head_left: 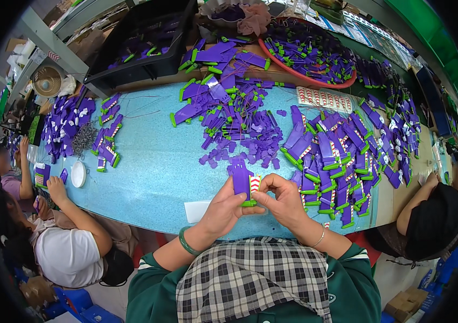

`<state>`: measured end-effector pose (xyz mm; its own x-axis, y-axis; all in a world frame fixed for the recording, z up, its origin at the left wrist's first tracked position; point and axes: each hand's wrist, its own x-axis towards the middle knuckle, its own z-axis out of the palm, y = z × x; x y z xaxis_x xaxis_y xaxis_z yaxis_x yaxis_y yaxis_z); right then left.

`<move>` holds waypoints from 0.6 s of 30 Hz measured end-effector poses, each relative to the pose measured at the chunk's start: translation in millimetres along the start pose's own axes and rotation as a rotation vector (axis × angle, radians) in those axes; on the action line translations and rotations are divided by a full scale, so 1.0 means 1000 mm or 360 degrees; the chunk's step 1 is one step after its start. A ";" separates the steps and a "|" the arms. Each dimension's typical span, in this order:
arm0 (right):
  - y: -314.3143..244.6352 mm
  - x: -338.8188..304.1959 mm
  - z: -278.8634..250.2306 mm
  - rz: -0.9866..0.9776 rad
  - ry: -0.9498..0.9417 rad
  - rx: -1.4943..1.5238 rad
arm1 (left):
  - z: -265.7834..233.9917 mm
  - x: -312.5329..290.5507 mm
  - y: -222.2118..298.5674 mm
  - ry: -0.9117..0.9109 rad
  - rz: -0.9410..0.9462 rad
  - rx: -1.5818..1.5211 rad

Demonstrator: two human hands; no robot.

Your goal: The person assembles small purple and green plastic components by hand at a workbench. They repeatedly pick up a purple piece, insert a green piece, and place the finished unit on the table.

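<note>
My left hand point(222, 211) is closed round a flat purple plastic part point(240, 178) with a green end, held upright over the near side of the table. On the part's right edge is a sticker point(255, 184) with red and white chevrons. My right hand point(284, 202) pinches that sticker's edge between thumb and forefinger, against the part. Whether the sticker is fully stuck down I cannot tell. Just beyond my hands lie small loose purple pieces point(250, 153). To the right is a big heap of purple and green parts point(331, 161), many with striped stickers.
A sheet of striped stickers point(324, 99) lies at the back right. Behind stand a red-rimmed basket point(315, 82) and a black crate point(116, 81), both holding parts. A white lid-like disc point(78, 174) and a white card point(196, 211) are on the blue table point(153, 145). People work at both sides.
</note>
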<state>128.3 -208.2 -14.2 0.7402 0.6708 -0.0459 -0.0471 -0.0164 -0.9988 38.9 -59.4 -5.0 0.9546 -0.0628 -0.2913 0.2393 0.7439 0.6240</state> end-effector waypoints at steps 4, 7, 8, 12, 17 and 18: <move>0.000 0.000 0.000 -0.0058 0.0043 -0.0163 | -0.001 0.000 -0.002 -0.0012 0.0017 -0.0039; -0.001 -0.001 0.001 -0.0039 0.0065 -0.0188 | 0.000 0.000 -0.003 0.0019 0.0040 0.0148; 0.000 -0.002 0.001 -0.0058 0.0071 -0.0181 | 0.001 0.000 -0.003 0.0037 0.0048 0.0252; 0.003 -0.004 -0.001 -0.0206 0.0137 -0.0226 | 0.003 0.001 -0.006 0.0051 0.0081 0.0434; -0.009 -0.001 0.001 -0.0800 0.0321 -0.0684 | 0.004 -0.001 -0.010 -0.0011 0.0103 0.0413; -0.011 -0.001 0.001 -0.0826 0.0335 -0.0701 | 0.005 -0.001 -0.010 -0.0016 0.0120 0.0422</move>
<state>127.2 -207.8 -3.5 0.7095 0.5166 0.4794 0.5892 -0.0615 -0.8057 36.4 -70.1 -7.9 0.9729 -0.0214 -0.2301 0.2041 0.5464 0.8123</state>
